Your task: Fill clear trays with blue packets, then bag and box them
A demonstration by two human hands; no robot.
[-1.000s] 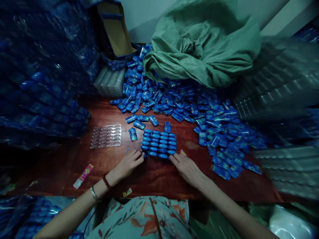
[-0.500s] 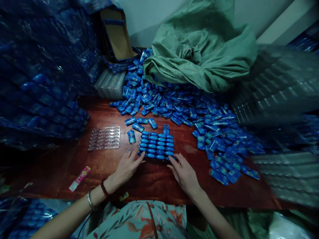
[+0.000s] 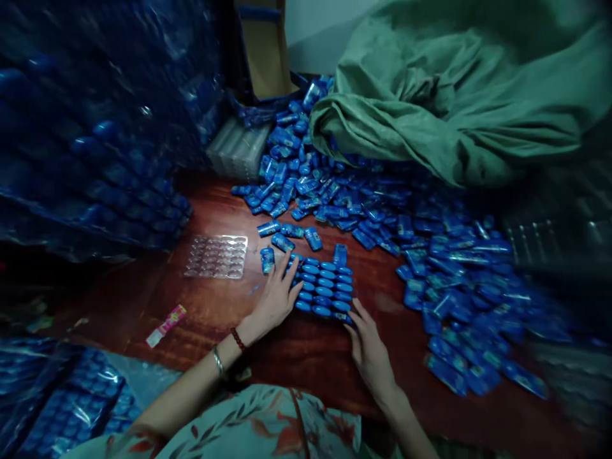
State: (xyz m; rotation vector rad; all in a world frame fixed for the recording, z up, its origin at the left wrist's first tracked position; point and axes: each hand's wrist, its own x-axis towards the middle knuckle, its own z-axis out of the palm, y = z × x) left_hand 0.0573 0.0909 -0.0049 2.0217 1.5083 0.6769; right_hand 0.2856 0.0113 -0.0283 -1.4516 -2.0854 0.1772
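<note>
Both Hands at the Rows of Blue Capsule Shapes

The rows of blue capsule shapes [image 3: 326,283] sit on the brown wooden table [image 3: 296,354], between the two hands. The left hand [image 3: 277,293] lies over their left edge, with its fingers spread wide. The right hand [image 3: 370,347] is at their near right corner, with a small gap between thumb and fingers. I cannot tell if it pinches anything.

A few loose blue packs [image 3: 283,242] lie just behind. A clear plastic tray [image 3: 217,257] lies to the left, and a pink strip [image 3: 166,326] is nearer. Farther back, a big green cloth sack [image 3: 406,121] rests by a heap of blue packs [image 3: 329,191].
</note>
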